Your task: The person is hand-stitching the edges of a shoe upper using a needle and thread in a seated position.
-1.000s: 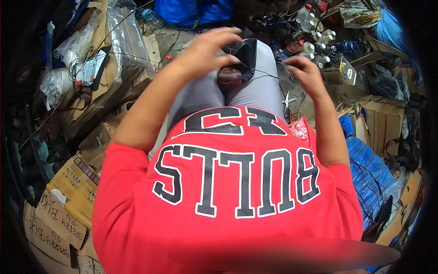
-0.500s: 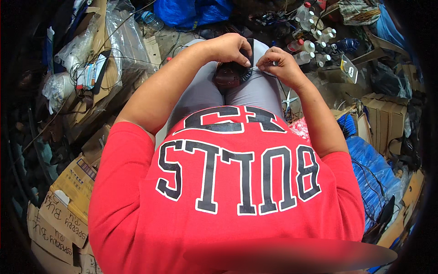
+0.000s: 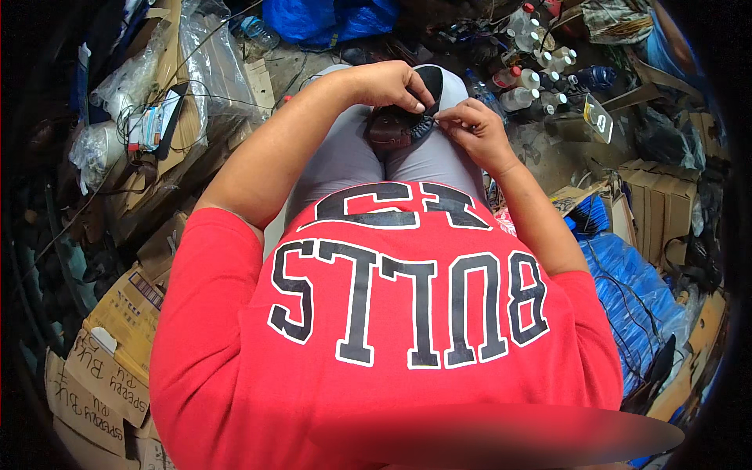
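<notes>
A dark brown shoe with a black sole lies across my lap, on grey trousers. My left hand grips it from above, fingers curled over its far side and thumb pressing near the sole. At the ridged right edge of the sole, thumb and forefinger of my right hand are pinched together close to the shoe. Whatever thin thing they hold is too small to make out.
Several plastic bottles stand at the far right, with a folded carton nearer. A blue plastic sheet lies to my right. A blue bag sits ahead; cardboard and clear plastic wrap are on my left.
My right hand has moved slightly down and nearer the sole's edge; a pale thin strand showed at its fingertips before. My left hand keeps its hold, and the shoe has tilted a little.
</notes>
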The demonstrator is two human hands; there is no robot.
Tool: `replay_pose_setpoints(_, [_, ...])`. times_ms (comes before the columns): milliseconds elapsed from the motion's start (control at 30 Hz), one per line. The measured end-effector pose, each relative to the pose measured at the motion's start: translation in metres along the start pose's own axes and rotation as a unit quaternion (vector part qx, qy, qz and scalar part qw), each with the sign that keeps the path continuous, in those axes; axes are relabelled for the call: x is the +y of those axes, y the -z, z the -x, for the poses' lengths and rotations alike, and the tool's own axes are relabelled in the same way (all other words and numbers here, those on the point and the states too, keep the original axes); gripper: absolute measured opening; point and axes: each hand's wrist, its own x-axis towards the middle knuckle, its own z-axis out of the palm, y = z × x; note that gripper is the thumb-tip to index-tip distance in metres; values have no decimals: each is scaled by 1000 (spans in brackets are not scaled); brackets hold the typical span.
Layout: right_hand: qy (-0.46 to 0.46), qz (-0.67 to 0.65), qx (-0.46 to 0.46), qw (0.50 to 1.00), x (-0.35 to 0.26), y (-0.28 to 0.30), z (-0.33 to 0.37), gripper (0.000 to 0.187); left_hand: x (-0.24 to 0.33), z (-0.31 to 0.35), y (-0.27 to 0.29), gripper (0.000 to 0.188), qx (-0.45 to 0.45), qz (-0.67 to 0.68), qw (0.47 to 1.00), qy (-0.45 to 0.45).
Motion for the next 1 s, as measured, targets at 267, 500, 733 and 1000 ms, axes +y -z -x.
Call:
replay_pose_setpoints(267, [62,255,-37,964,-40,6,2,21,-1,-4,-2,35,-56,-57,997,-1])
replay_pose_setpoints(500, [77,441,-153,881,-69,4,-27,21,21,-6,2,39,-9,-150,988,-23])
replay_pose_setpoints(733, [-10,209,-109,972,-30,6,-33,16,-13,-15,-9,33,194,-153,961,-125])
replay_pose_setpoints(1000, [-51,21,-95,994,1,18,-10,25,-14,30,-35,18,256,-174,941,-134])
